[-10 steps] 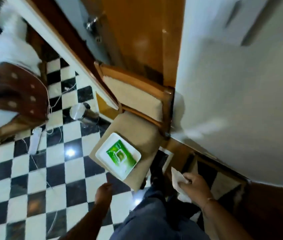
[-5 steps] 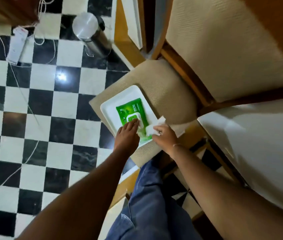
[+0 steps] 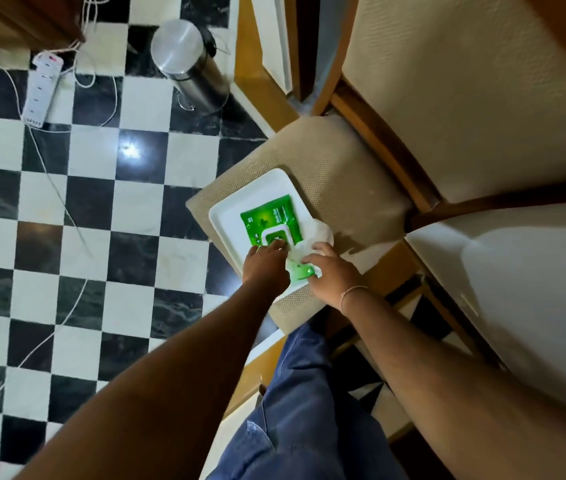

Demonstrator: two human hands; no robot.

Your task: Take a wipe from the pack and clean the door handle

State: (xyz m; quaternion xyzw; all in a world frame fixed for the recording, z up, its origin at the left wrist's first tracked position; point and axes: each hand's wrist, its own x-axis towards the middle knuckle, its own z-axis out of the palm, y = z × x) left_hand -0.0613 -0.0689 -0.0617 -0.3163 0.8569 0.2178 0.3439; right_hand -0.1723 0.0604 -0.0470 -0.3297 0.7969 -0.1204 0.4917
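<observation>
Pinched by the right hand (image 3: 335,275), the white wipe (image 3: 317,233) sits at the near end of the green pack (image 3: 269,216). The left hand (image 3: 266,265) presses with flat fingers on the lid of the pack. The pack lies on a white tray (image 3: 229,220) on the chair seat (image 3: 337,188).

Pack (image 3: 267,216) under left grip (image 3: 266,265): green, white-rimmed lid. Wipe (image 3: 319,233) at right grip (image 3: 333,275): white. Tray (image 3: 229,220) beneath: white. Seat (image 3: 337,188): beige weave. Floor (image 3: 101,202) left of grips: black-and-white check. Bin (image 3: 184,64) beyond: silver. Trousers (image 3: 302,410): blue.
</observation>
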